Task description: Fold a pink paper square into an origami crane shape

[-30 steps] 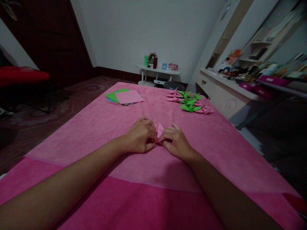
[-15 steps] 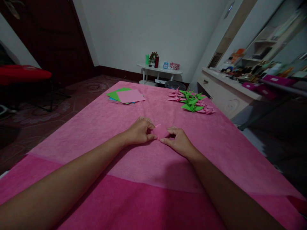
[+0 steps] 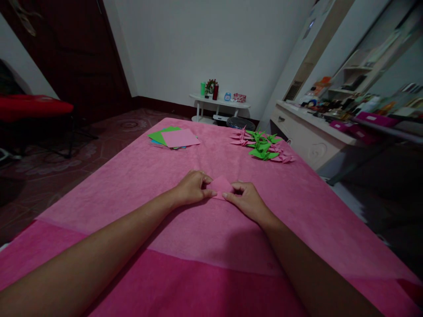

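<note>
A small piece of folded pink paper (image 3: pixel 220 184) lies between my hands at the middle of the pink-covered table (image 3: pixel 139 185). My left hand (image 3: pixel 194 187) pinches its left side, thumb along the near edge and fingers curled behind. On the right side my right hand (image 3: pixel 246 197) grips it the same way, its thumb near the left thumb at the front edge. The paper's far end comes to a blunt point facing away from me. My fingers hide its side corners.
Square paper sheets (image 3: pixel 181 138), pink, green and blue, are stacked at the far left of the table. Several green and pink folded paper cranes (image 3: pixel 262 147) cluster at the far right. Beyond stand a white side table (image 3: pixel 221 102) and a cluttered dresser (image 3: pixel 304 132); a red chair (image 3: pixel 35 108) is leftward.
The view has tipped up slightly, so everything sits a little lower. The pink paper now shows a pointed far end, and both hands keep their pinch on it.
</note>
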### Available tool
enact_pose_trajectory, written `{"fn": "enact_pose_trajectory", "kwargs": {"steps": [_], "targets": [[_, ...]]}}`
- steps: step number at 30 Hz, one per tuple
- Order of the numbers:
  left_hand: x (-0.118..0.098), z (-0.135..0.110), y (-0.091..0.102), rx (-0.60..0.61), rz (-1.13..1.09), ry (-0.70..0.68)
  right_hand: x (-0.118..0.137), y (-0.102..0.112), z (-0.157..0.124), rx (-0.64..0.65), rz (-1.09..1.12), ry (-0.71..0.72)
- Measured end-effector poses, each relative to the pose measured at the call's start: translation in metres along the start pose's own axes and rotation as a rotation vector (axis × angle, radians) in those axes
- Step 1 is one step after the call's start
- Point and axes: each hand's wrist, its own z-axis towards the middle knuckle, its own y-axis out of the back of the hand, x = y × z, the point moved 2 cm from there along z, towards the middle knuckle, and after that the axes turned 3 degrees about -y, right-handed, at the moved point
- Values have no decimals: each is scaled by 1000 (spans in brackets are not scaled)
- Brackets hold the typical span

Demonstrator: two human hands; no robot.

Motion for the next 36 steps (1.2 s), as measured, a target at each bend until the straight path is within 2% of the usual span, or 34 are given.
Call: {"fn": "enact_pose_trajectory", "kwargs": {"steps": [8,15,29,33,36], "targets": [[-1,0,-1,4,-46,32,1,-2,-1,-40,-24,15],[-6,-2,1,-27,1,-11,-6,-5,0,-91,-95,26],[-1,-3,-4,-17,-28,12,-4,-5,-1,-101,-91,48],[3,-4,-6,-5,-124,50,-2,-4,-3,-67,-28,5],[3,-1,-7,35,-311,117,-3,-1,-2,-19,87,-46]]}}
